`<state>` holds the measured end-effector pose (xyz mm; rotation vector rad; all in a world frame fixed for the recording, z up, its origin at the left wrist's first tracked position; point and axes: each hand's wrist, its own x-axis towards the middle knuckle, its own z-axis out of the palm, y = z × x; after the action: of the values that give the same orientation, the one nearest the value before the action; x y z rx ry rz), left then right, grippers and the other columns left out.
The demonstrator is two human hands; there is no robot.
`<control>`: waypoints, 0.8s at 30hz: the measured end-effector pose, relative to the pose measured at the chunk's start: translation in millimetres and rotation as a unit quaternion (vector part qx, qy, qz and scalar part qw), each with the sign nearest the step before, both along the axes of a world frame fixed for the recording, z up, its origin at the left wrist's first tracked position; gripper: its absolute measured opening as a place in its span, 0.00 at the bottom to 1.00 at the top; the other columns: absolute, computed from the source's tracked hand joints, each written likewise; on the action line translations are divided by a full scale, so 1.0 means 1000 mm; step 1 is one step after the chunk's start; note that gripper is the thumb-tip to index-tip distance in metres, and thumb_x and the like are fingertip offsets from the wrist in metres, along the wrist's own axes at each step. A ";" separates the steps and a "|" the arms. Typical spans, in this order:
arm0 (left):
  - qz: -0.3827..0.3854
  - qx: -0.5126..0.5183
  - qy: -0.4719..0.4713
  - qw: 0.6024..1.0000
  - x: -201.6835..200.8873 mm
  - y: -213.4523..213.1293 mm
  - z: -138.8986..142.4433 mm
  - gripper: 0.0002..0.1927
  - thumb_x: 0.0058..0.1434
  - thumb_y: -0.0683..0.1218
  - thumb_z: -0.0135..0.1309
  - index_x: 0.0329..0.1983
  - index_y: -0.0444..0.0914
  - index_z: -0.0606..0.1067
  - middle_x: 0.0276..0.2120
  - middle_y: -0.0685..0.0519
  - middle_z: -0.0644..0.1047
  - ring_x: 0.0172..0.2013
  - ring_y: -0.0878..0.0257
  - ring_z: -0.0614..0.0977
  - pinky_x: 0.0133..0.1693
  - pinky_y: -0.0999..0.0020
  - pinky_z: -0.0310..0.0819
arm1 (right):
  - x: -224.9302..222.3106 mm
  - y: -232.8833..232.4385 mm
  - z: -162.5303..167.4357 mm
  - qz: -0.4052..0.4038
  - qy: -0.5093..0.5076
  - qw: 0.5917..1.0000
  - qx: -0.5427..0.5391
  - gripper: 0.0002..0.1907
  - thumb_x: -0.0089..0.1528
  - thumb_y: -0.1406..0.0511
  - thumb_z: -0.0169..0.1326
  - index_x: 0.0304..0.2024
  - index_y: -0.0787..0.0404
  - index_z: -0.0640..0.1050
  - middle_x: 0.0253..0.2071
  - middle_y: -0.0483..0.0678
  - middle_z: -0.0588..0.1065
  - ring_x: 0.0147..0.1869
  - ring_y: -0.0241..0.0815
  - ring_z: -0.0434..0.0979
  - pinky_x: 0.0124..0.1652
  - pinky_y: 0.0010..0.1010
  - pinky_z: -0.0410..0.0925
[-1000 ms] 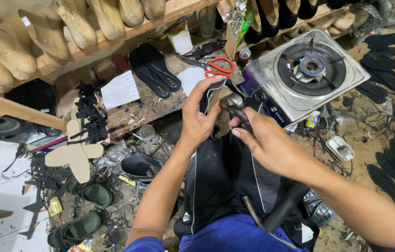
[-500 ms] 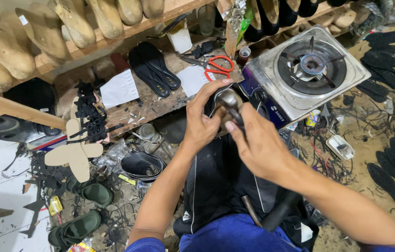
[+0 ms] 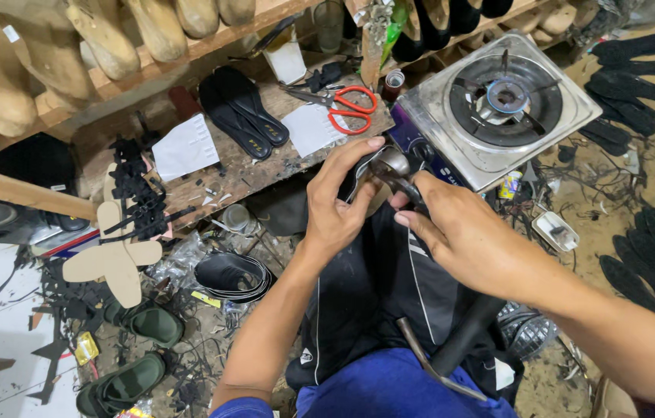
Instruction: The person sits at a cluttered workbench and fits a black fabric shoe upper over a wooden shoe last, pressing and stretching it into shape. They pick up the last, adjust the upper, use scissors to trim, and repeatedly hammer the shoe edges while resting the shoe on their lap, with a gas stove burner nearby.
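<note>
My left hand [image 3: 333,210] grips the top of a black shoe upper [image 3: 374,294] that rests on my lap, fingers wrapped over its edge. My right hand [image 3: 459,240] is closed on metal pincers [image 3: 393,166]. Their rounded head sits at the upper's edge, right beside my left fingertips. Whether the jaws bite the material is hidden by my fingers. A hammer [image 3: 451,358] with a black handle lies across my lap below my right forearm.
A steel single-burner gas stove [image 3: 532,128] stands just right of my hands. On the wooden bench lie red-handled scissors [image 3: 352,110], black insoles [image 3: 242,108] and white paper patterns [image 3: 184,147]. Wooden lasts [image 3: 103,39] fill the shelf. Black soles [image 3: 637,73] and green sandals [image 3: 141,321] litter the floor.
Both hands stayed on the upper. The pincers' head rose a little towards the bench, and my right hand shifted slightly to the right.
</note>
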<state>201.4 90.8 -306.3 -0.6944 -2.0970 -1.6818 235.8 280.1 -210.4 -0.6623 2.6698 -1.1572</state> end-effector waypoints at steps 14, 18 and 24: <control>0.011 0.003 0.000 1.000 0.003 -0.003 0.005 0.29 0.56 0.30 0.58 0.62 0.37 0.72 0.59 0.47 0.78 0.62 0.51 0.79 0.66 0.62 0.70 | 0.011 -0.015 -0.007 -0.074 -0.001 0.997 0.013 0.13 0.66 0.64 0.51 0.44 0.68 0.66 0.34 0.62 0.76 0.42 0.68 0.76 0.39 0.50 0.68; 0.001 0.000 0.004 1.000 0.002 -0.003 0.005 0.28 0.58 0.29 0.57 0.62 0.37 0.72 0.59 0.46 0.77 0.62 0.51 0.79 0.65 0.62 0.71 | 0.007 -0.006 -0.015 -0.038 -0.004 0.999 0.003 0.12 0.65 0.65 0.52 0.44 0.67 0.69 0.37 0.60 0.78 0.44 0.65 0.78 0.41 0.47 0.69; -0.015 -0.013 0.024 1.000 0.006 0.007 0.002 0.28 0.59 0.29 0.58 0.62 0.38 0.72 0.57 0.46 0.77 0.59 0.50 0.80 0.61 0.62 0.74 | 0.012 0.014 -0.003 -0.005 -0.011 0.999 0.033 0.13 0.63 0.65 0.54 0.45 0.68 0.70 0.40 0.60 0.78 0.47 0.65 0.78 0.43 0.47 0.69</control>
<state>207.7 98.1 -304.4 -0.7710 -2.0880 -1.6402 247.6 293.6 -213.4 -0.6214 2.6832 -1.0676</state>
